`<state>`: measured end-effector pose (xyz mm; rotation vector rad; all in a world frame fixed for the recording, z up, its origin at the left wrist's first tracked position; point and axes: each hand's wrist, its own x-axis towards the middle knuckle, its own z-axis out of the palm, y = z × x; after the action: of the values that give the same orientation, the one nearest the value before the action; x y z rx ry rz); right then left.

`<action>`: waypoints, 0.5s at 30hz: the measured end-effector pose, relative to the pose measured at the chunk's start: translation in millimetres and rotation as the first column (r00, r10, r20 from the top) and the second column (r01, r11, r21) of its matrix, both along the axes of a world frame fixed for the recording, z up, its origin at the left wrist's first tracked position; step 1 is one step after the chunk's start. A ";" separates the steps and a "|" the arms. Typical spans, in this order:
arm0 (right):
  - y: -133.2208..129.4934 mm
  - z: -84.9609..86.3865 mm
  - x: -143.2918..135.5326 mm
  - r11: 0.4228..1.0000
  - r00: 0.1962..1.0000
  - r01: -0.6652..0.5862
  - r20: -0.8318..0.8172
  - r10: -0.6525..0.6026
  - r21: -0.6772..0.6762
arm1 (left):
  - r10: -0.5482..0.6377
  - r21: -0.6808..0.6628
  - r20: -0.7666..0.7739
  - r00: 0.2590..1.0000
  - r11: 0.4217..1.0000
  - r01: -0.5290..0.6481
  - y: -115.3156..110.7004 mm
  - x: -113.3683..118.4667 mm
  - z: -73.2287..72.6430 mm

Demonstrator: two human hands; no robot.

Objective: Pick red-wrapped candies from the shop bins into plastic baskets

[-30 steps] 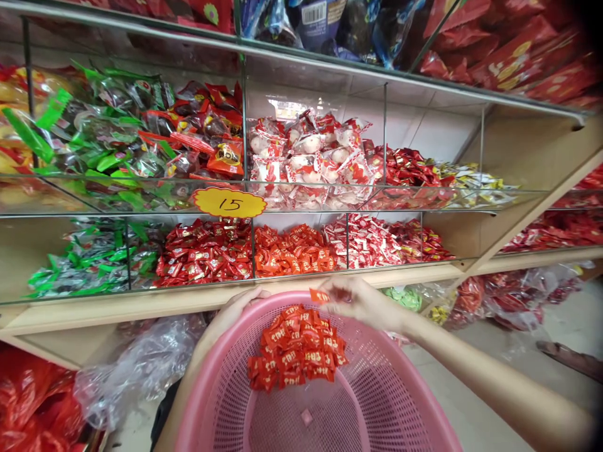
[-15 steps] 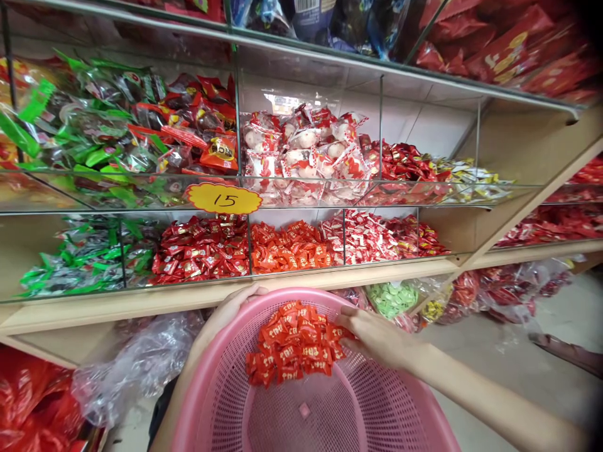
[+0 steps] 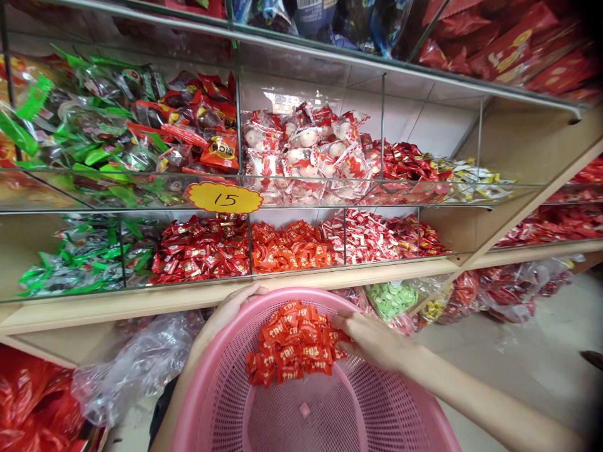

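Against the shelf front leans a pink plastic basket (image 3: 207, 383) with perforated walls. A heap of red-orange wrapped candies (image 3: 292, 342) lies in its far part, gold lettering on the wrappers. My left hand (image 3: 242, 301) grips the basket's far left rim, its thumb side partly out of sight. Reaching over the right rim, my right hand (image 3: 370, 339) has its fingers curled round candies at the heap's right edge. How many candies it holds is hidden.
Glass-fronted shelves hold wrapped sweets, with matching orange candies (image 3: 292, 245) in the lower row. A yellow price tag (image 3: 225, 198) reads 15. The wooden shelf edge (image 3: 141, 304) runs behind the basket. Plastic bags (image 3: 141, 364) lie below, and green candies (image 3: 391, 298) sit underneath.
My right hand has shifted slightly at the candy heap's edge, fingers still curled. The left hand and basket stay in place. At the far right, a person's foot has moved mostly out of view.
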<state>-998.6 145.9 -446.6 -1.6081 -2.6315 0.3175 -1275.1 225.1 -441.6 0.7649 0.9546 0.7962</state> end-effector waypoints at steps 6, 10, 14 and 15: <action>2.0 2.4 -7.2 0.999 1.000 0.008 0.017 -0.007 -0.046 | -0.006 0.027 -0.006 1.000 1.000 0.006 8.4 -0.4 -2.8; 2.1 2.8 -9.4 0.998 1.000 0.016 0.018 -0.015 -0.054 | -0.012 0.025 -0.008 1.000 1.000 0.012 12.9 -0.6 -3.9; 0.7 1.9 -5.2 1.000 1.000 0.013 -0.020 -0.013 -0.020 | -0.001 0.006 -0.008 1.000 1.000 0.001 6.9 -0.6 -3.4; 0.4 1.5 -3.8 1.000 0.999 0.008 -0.044 -0.008 0.006 | 0.005 0.002 -0.007 1.000 1.000 -0.005 4.6 -0.5 -3.0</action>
<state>-1002.4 146.3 -445.1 -1.5912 -2.5908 0.3402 -1275.6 229.8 -444.6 0.7675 0.9627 0.7995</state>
